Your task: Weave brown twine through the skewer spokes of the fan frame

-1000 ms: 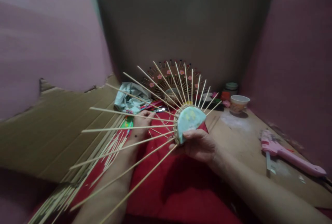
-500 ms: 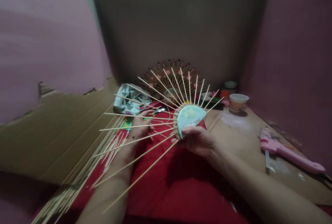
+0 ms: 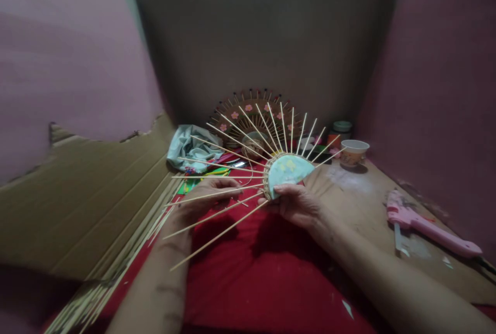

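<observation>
My right hand (image 3: 296,202) grips a half-round pale blue piece (image 3: 289,171) by its lower edge, thumb on the face. Woven cord (image 3: 266,181) borders its curved side, and thin wooden sticks (image 3: 217,213) fan out from there to the left and upward. Behind the lower left sticks is my left hand (image 3: 213,192), its fingers pressed together and pointing right. A thin strand of twine (image 3: 251,166) curves down near those fingertips; what they pinch is too small to make out. The ball of twine (image 3: 253,145) sits behind the sticks.
A larger fan (image 3: 248,108) with pink flowers leans at the back wall. Pale cloth (image 3: 194,148) lies left of it, above loose sticks (image 3: 101,287). At right are a cup (image 3: 354,153) and a pink glue gun (image 3: 430,228). Red cloth (image 3: 248,282) covers the near surface.
The stick fan has turned slightly clockwise and shifted a little right in my right hand. My left hand has come lower and nearer, its fingers now closer to the woven edge.
</observation>
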`<action>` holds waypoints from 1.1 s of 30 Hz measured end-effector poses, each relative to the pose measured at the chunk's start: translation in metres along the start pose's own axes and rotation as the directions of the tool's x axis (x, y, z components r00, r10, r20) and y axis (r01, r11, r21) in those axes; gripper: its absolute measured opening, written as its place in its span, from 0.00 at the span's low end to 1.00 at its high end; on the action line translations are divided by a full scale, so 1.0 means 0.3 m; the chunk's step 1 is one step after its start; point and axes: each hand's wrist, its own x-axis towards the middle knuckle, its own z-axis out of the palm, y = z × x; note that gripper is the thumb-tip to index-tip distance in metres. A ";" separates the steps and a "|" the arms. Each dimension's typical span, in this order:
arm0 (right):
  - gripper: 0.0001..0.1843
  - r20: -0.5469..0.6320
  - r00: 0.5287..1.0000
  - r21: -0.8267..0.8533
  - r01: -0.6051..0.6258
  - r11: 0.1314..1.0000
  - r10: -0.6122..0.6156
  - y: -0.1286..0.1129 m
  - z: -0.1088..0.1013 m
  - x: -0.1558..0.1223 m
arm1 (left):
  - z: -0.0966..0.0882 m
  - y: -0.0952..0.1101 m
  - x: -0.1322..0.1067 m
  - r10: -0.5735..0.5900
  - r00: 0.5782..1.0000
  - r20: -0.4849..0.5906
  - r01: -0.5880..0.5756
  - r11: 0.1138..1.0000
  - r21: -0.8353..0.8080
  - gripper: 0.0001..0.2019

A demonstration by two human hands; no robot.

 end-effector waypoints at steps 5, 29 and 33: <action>0.05 -0.053 0.999 -0.020 -0.003 1.000 0.002 -0.006 0.001 0.009 | -0.097 0.020 -0.042 0.032 0.988 -0.148 -0.035 0.999 -0.016 0.07; 0.05 -0.063 0.998 -0.032 0.005 0.999 -0.007 -0.005 -0.007 0.007 | -0.198 -0.011 -0.007 0.077 0.839 -0.539 -0.213 0.957 -0.195 0.11; 0.07 0.039 0.999 0.027 -0.011 1.000 0.010 0.007 0.007 -0.010 | -0.140 -0.034 0.039 0.111 0.848 -0.518 -0.187 0.978 -0.097 0.11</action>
